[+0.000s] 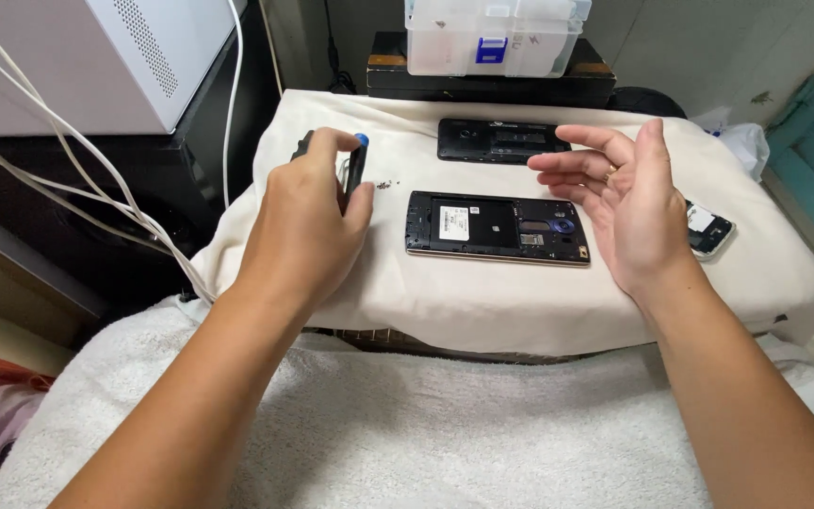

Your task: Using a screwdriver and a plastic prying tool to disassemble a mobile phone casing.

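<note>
An opened smartphone (496,229) lies back side up, its cover off and its black insides showing, on a cream cloth (520,292). My left hand (313,212) is to its left, fingers closed on a dark screwdriver with a blue cap (357,162). My right hand (619,193) hovers open above the phone's right end, palm turned inward, a ring on one finger, holding nothing. A second black phone part (496,140) lies farther back on the cloth.
Another small phone (708,229) sits at the right, partly behind my right hand. Tiny screws (386,185) lie near the screwdriver. A clear plastic parts box (492,36) stands on a black case at the back. White cables (96,179) and a white appliance (96,57) are at left; a white towel (445,434) is in front.
</note>
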